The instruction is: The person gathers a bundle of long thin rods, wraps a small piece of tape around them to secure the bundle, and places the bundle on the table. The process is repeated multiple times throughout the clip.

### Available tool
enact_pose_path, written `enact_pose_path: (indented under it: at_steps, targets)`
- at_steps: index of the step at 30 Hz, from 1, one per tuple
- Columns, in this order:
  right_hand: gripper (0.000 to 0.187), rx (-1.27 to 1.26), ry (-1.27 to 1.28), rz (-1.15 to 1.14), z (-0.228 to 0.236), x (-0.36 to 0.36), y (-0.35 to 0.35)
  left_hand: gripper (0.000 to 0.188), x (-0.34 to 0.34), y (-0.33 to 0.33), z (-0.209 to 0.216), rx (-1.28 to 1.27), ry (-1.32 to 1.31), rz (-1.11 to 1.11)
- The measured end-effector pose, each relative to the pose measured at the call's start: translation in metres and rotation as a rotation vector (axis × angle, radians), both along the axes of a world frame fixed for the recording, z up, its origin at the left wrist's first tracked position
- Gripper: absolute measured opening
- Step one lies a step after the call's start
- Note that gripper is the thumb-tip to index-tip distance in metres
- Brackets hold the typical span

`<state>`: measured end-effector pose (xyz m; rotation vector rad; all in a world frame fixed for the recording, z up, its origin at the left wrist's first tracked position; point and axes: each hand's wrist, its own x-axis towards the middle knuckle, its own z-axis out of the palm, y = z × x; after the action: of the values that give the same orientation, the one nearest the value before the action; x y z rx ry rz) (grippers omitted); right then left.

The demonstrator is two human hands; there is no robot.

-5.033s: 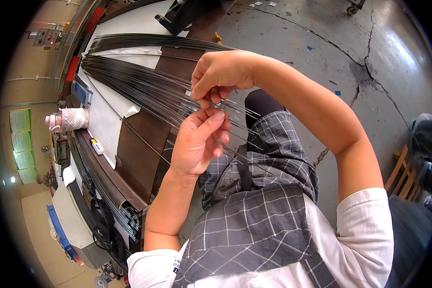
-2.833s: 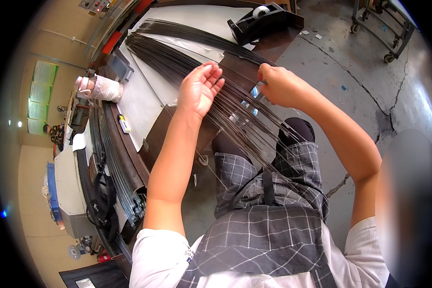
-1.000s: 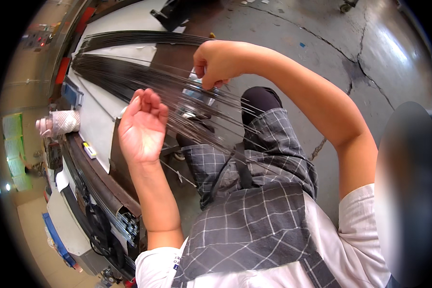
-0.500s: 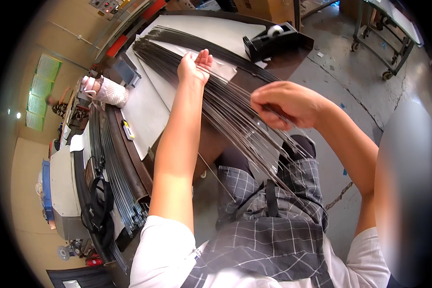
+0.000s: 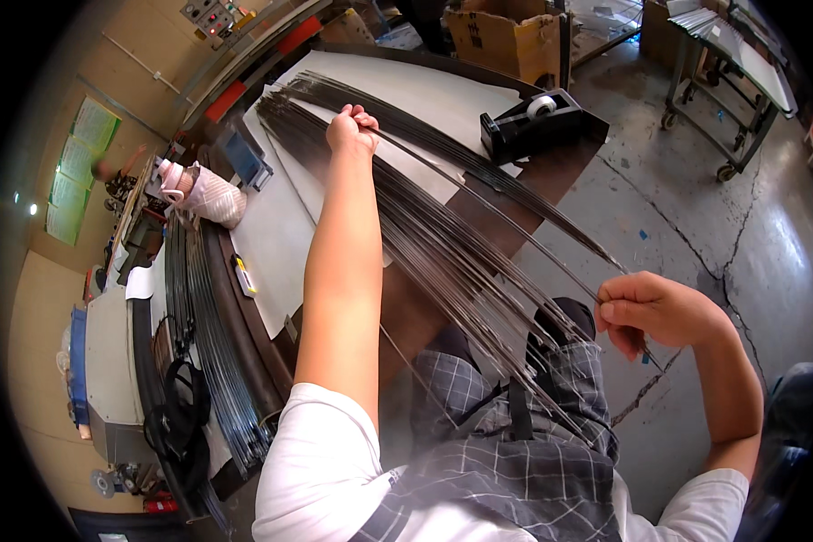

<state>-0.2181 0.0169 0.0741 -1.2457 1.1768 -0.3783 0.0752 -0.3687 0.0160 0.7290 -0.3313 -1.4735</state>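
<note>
My left hand (image 5: 352, 132) is closed in a fist around a few thin dark metal rods (image 5: 534, 239), over the far part of the table. They run slantwise down to my right hand (image 5: 646, 312), which pinches them near their near ends, out over the floor. How many I hold, I cannot tell. Below them lies a large fanned bundle of similar rods (image 5: 461, 262), its near ends jutting past the table edge above my lap. Another bundle of rods (image 5: 425, 134) lies beyond, to the right of my left hand.
A black tape dispenser (image 5: 533, 125) stands at the table's far right corner. Left of my arm are a wrapped bottle (image 5: 210, 195), a yellow-and-white cutter (image 5: 243, 275) and more rods (image 5: 221, 361). A wheeled cart (image 5: 727, 90) and cardboard box (image 5: 501, 41) stand beyond.
My right hand has moved right and nearer to me, drawing a few rods apart from the large bundle. The left hand's fingers, partly spread before, have closed around them.
</note>
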Motion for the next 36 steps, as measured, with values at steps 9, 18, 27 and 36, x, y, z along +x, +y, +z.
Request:
enact_pose_path:
  at_steps: [9,18,27,36]
  targets:
    - [0.019,-0.193,0.207,-0.075,-0.025,-0.009,-0.067,0.071,-0.030,-0.018,-0.016,0.129,-0.271,-0.243]
    - [0.023,-0.896,0.956,-0.236,-0.055,-0.003,-0.091,0.024,-0.077,0.083,0.038,-0.475,-1.171,-0.568]
    - [0.029,-1.397,0.721,-0.705,-0.078,-0.007,-0.209,0.018,-0.129,0.070,0.050,-0.554,-1.716,-1.096]
    - [0.034,-1.203,0.777,-0.766,-0.086,0.010,-0.230,0.016,-0.110,0.060,0.053,-0.347,-1.424,-1.174]
